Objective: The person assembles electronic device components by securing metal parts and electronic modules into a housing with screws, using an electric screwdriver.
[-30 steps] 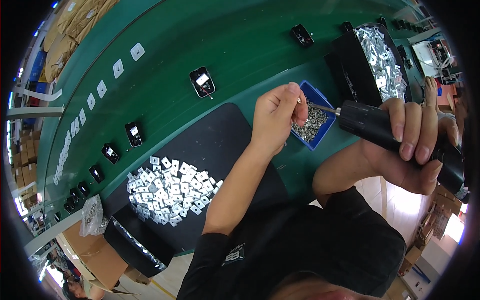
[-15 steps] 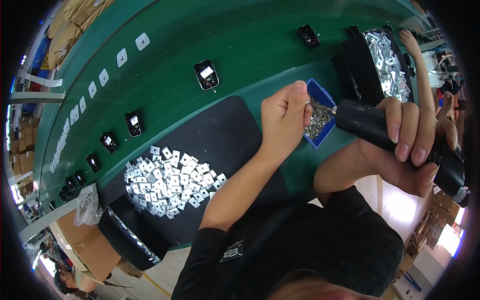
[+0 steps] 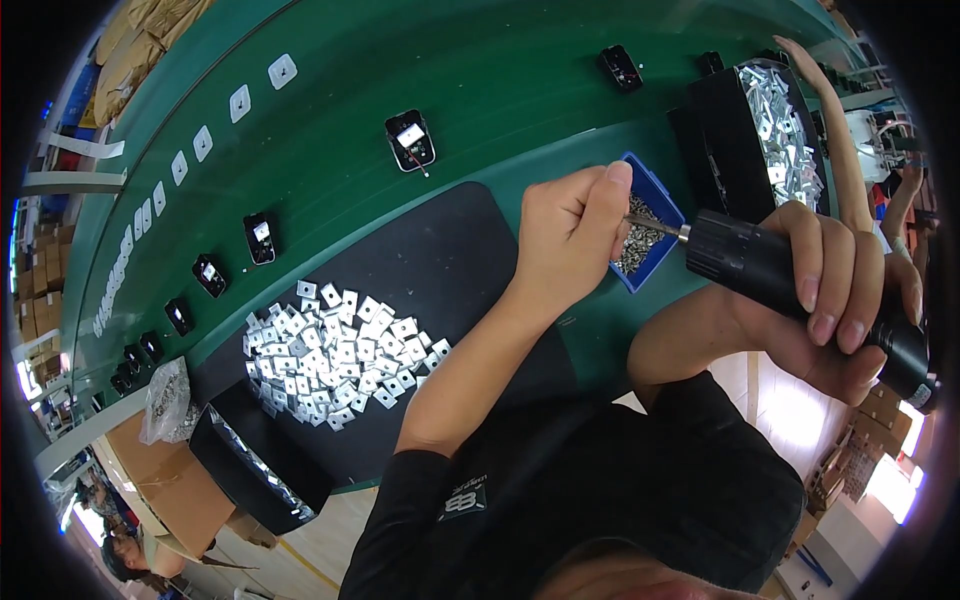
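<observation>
My right hand [image 3: 828,290] is wrapped round a black electric screwdriver [image 3: 745,252], held nearly level with its bit pointing left. The thin metal bit [image 3: 655,224] reaches to my left hand [image 3: 572,232], which is closed with thumb and fingers pressed together at the tip. What those fingers hold is hidden. Below and behind them stands a blue tray [image 3: 664,262] of small metal screws [image 3: 640,250]. On a black mat [image 3: 440,260] to the left lies a heap of small silvery square plates [image 3: 340,350], each with a hole.
A green conveyor [image 3: 510,90] carries black device housings [image 3: 410,140] and white covers [image 3: 283,70]. A black box of metal parts [image 3: 780,135] stands at right, another black box [image 3: 260,470] at lower left beside a plastic bag [image 3: 170,400]. A co-worker's arm [image 3: 835,130] reaches in at far right.
The screwdriver and my right hand have shifted slightly right, and more of the bit shows beside my closed left hand. Housings and covers appear slightly further left. The co-worker's hand has moved up and left.
</observation>
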The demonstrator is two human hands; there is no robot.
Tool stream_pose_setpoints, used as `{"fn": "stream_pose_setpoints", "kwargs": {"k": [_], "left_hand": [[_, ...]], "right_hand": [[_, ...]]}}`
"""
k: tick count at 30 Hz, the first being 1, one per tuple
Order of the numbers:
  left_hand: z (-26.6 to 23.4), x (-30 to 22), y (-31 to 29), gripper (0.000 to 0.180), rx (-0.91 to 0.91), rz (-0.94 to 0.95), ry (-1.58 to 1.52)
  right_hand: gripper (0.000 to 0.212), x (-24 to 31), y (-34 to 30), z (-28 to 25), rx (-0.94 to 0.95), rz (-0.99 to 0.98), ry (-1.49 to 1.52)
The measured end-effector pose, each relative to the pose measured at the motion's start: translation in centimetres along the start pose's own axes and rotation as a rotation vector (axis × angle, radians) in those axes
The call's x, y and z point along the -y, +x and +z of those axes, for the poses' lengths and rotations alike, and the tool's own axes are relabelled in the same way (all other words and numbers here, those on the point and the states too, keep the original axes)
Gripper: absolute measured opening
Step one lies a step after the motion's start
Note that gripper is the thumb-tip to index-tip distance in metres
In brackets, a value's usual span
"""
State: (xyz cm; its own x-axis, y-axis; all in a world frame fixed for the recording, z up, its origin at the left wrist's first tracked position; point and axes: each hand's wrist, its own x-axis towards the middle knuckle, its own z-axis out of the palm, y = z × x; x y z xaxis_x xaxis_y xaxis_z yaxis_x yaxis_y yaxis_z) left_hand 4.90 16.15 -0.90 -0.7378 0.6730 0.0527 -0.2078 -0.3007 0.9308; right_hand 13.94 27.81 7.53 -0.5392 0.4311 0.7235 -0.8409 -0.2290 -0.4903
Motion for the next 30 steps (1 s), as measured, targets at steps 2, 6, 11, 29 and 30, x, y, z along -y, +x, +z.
{"fn": "stream_pose_setpoints", "kwargs": {"k": [2, 6, 11, 29, 30], "left_hand": [[0.0, -0.3, -0.1, 0.045, 0.028, -0.055, -0.032], [-0.1, -1.0, 0.0, 0.046, 0.019, -0.159, -0.07], [-0.3, -1.1, 0.4, 0.046, 0.092, -0.354, -0.285], [-2.9, -1.9, 1.1, 0.093, 0.386, -0.25, -0.07], [-3.7, -2.3, 0.9, 0.093, 0.347, -0.248, -0.054]], "right_hand": [[0.034, -0.1, 0.0, 0.1, 0.001, -0.004, 0.002], [0.029, -0.9, -0.1, 0.3, 0.031, -0.049, 0.077], [0.031, -1.6, 0.1, 0.2, 0.103, -0.064, 0.088], [0.025, 1.0, 0.3, -2.2, 0.148, -0.115, 0.246], [0.024, 1.1, 0.2, -2.6, 0.109, -0.193, 0.168]]}}
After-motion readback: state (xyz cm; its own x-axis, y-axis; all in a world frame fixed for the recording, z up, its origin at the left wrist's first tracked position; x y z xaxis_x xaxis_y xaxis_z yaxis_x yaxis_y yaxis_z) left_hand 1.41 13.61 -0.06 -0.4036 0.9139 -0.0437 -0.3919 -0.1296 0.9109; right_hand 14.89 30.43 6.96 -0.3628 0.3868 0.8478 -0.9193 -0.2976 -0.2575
